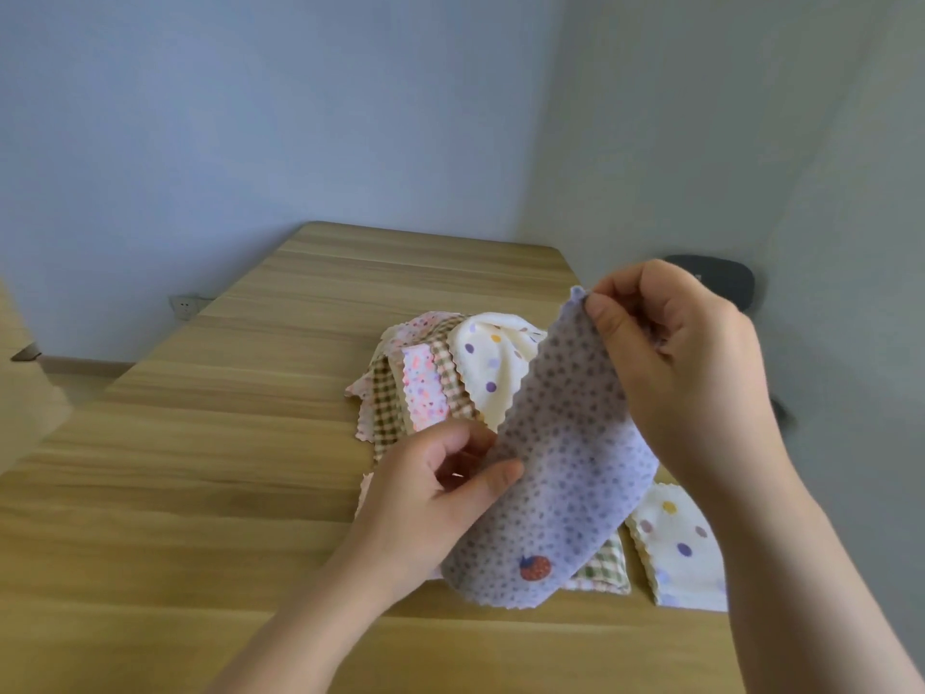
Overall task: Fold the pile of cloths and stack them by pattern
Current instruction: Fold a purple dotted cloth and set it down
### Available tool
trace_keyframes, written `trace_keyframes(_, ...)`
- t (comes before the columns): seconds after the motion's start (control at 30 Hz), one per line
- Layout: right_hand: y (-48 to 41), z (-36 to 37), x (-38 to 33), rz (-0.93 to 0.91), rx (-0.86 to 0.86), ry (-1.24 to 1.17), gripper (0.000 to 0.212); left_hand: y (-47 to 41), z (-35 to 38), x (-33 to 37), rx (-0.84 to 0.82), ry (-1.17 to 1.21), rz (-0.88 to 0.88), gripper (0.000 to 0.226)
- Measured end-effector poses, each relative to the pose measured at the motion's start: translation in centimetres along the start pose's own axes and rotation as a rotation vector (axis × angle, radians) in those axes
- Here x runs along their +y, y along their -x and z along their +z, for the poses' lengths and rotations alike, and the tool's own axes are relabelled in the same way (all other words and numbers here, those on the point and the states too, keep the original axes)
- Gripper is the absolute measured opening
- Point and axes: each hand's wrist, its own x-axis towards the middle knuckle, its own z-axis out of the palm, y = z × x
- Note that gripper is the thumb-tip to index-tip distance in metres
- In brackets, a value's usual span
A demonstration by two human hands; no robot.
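Here, the lilac cloth [565,468] is held above the table [200,443], in front of the pile [440,378]: its left edge is pinched by the left hand [440,498], its top corner by the right hand [685,363]. Folded cloths [675,543] lie at right.

I see bare table [200,443] open at left; the cloth pile [430,378] and folded cloths [680,543] crowd the right.

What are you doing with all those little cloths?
A person is sorting and folding them. Both hands, left hand and right hand, hold up a purple dotted cloth over the wooden table. An unfolded pile waits behind it, and a folded polka-dot cloth already lies nearby.
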Motion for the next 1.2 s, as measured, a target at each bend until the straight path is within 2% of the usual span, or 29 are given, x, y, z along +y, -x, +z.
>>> trace_keyframes(0.2,-0.3,-0.7,0.9,0.013,0.066,0.041,0.014,0.6,-0.3,-1.5,0.000,-0.115,-0.022,0.028)
trace_keyframes(0.33,-0.3,-1.2,2.3,0.067,0.102,0.057,0.010,0.9,-0.7,-1.4,-0.029,-0.022,-0.114,0.031)
trace_keyframes(0.47,0.0,-1.5,3.2,0.109,0.131,0.060,0.009,1.0,-1.7,-2.6,-0.063,-0.125,-0.017,0.035)
trace_keyframes(0.57,0.2,-1.5,3.7,0.131,0.144,0.050,0.009,1.1,-2.3,-3.4,-0.065,-0.102,-0.028,0.046)
trace_keyframes(0.67,0.5,-1.5,4.0,0.143,0.154,0.037,0.009,1.2,-2.8,-3.4,-0.078,-0.068,-0.070,0.042)
trace_keyframes(0.8,0.9,-1.2,4.2,0.154,0.162,0.022,0.008,0.9,-3.2,-3.3,-0.007,-0.024,-0.186,0.018)
trace_keyframes(0.9,1.3,-1.1,4.4,0.165,0.174,0.005,0.009,0.8,-3.3,-3.2,0.077,0.063,-0.259,0.027)
trace_keyframes(1.0,1.4,-1.2,4.6,0.166,0.183,0.002,0.009,0.6,-3.7,-2.8,0.037,0.014,-0.264,0.043)
trace_keyframes(1.1,1.6,-1.2,4.9,0.171,0.183,0.015,0.008,0.5,-4.1,-2.1,-0.087,-0.068,-0.268,0.019)
trace_keyframes(1.2,2.0,-1.3,5.4,0.181,0.169,0.053,0.008,0.4,-4.7,-2.1,-0.073,-0.005,-0.315,0.027)
